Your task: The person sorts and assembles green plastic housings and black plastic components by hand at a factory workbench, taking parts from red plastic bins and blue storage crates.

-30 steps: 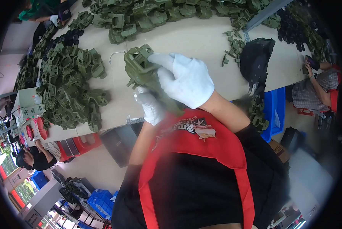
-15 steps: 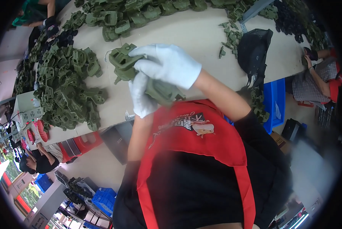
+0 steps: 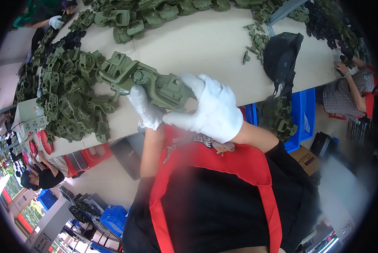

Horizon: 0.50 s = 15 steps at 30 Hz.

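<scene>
Between my two gloved hands, just above the near edge of the table, is an olive-green plastic toy vehicle body (image 3: 149, 80) with a cab-like frame at its left end. My left hand (image 3: 146, 107), in a white glove, grips it from below near its middle, thumb up against the side. My right hand (image 3: 216, 107), also gloved in white, holds its right end between thumb and fingers. A large heap of similar green vehicle parts (image 3: 70, 92) lies on the table to the left, close to the held body's left end.
Rows of green parts (image 3: 163, 14) line the far side of the pale table (image 3: 197, 42). A black bag (image 3: 281, 57) lies at the right beside small green pieces (image 3: 258, 41). Below it stands a blue bin (image 3: 303, 114). Other people work at far left, lower left and right.
The vehicle body has turned and now stretches leftward, its detailed side showing. My right hand has moved down and right, from its upper part to its right end. My left hand stays low.
</scene>
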Each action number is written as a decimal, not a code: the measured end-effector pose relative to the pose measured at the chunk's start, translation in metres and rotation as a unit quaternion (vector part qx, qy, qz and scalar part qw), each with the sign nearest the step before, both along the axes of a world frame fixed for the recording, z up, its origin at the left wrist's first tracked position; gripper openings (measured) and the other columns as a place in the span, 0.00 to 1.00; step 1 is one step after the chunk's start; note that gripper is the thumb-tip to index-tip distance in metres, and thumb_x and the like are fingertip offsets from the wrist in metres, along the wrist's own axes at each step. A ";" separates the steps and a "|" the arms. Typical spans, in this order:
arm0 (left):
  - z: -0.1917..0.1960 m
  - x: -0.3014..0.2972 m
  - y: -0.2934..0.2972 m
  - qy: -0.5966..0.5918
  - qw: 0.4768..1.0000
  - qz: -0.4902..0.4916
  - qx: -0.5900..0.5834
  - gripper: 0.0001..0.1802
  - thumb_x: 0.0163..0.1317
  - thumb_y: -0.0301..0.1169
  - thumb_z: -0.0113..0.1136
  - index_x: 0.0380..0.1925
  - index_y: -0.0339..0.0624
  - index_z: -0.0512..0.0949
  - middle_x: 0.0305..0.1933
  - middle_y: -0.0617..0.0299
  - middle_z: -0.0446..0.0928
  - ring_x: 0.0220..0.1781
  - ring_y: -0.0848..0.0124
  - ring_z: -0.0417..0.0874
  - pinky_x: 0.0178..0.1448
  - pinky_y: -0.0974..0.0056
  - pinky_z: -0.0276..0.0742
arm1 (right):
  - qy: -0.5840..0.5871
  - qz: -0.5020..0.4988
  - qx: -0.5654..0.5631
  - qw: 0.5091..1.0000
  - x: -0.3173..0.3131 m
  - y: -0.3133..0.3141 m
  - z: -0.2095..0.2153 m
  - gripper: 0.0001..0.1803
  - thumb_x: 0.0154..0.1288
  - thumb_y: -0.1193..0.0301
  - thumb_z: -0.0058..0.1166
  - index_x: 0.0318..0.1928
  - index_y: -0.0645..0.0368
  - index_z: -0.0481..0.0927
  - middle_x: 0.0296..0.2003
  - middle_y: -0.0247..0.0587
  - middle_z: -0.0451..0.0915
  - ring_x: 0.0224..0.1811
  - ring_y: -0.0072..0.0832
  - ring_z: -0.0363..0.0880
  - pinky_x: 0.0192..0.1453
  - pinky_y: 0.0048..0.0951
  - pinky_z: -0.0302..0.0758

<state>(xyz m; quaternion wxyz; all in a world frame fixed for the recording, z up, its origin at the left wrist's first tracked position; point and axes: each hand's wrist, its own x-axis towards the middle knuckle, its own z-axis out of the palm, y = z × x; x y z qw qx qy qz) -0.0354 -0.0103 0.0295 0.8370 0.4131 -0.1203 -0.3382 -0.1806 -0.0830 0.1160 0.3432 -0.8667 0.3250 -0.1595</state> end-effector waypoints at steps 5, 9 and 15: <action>0.018 -0.008 -0.001 0.051 0.998 0.023 -0.010 0.37 0.57 0.63 0.56 0.56 0.47 0.69 0.48 0.60 0.76 0.49 0.64 0.78 0.54 0.54 0.79 | -0.019 -0.005 -0.072 0.997 0.001 0.002 -0.004 0.38 0.42 0.47 0.67 0.52 0.55 0.73 0.39 0.46 0.75 0.38 0.46 0.78 0.42 0.42 0.74; 0.021 -0.010 -0.001 0.046 0.995 -0.033 -0.086 0.34 0.60 0.58 0.56 0.56 0.45 0.69 0.47 0.59 0.76 0.49 0.63 0.78 0.54 0.53 0.78 | 0.051 0.022 -0.043 0.998 0.004 0.005 0.003 0.39 0.42 0.47 0.68 0.52 0.56 0.73 0.42 0.46 0.75 0.39 0.45 0.78 0.44 0.42 0.75; 0.022 -0.001 -0.002 -0.024 0.999 0.021 -0.031 0.24 0.61 0.38 0.52 0.54 0.34 0.69 0.46 0.53 0.76 0.48 0.63 0.78 0.54 0.53 0.76 | -0.098 0.053 0.129 0.985 0.003 -0.010 -0.026 0.41 0.49 0.54 0.68 0.61 0.58 0.67 0.52 0.47 0.75 0.49 0.39 0.78 0.53 0.37 0.75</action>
